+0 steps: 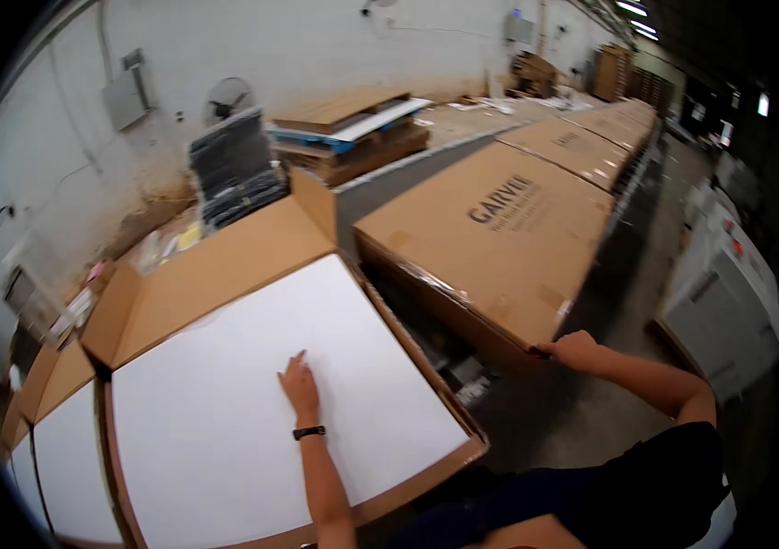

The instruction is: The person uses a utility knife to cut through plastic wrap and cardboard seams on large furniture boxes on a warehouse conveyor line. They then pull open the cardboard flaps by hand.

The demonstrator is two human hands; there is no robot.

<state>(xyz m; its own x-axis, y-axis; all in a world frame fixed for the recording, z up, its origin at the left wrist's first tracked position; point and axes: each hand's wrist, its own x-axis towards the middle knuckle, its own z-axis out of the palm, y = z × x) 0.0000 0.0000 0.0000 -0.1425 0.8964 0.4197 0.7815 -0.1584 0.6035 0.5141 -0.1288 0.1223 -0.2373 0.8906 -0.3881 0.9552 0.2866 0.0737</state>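
Observation:
My left hand (299, 384), with a black band on the wrist, is over the white sheet (225, 412) that fills an open cardboard box. Its index finger is stretched out, and I cannot tell whether it touches the sheet. To the right, my right hand (574, 351) is closed at the near corner of a taped cardboard carton (463, 242) with dark print on top. Something small and dark shows at its fingertips, too blurred to name. The open box's far flap (234, 270) stands raised beyond the sheet.
More open boxes with white sheets (69, 467) line up at left. Further closed cartons (573, 146) run away in a row. Against the wall are stacked boards on pallets (353, 133), a fan (227, 96) and a dark wrapped panel (234, 160). A grey-white block (724, 284) stands right.

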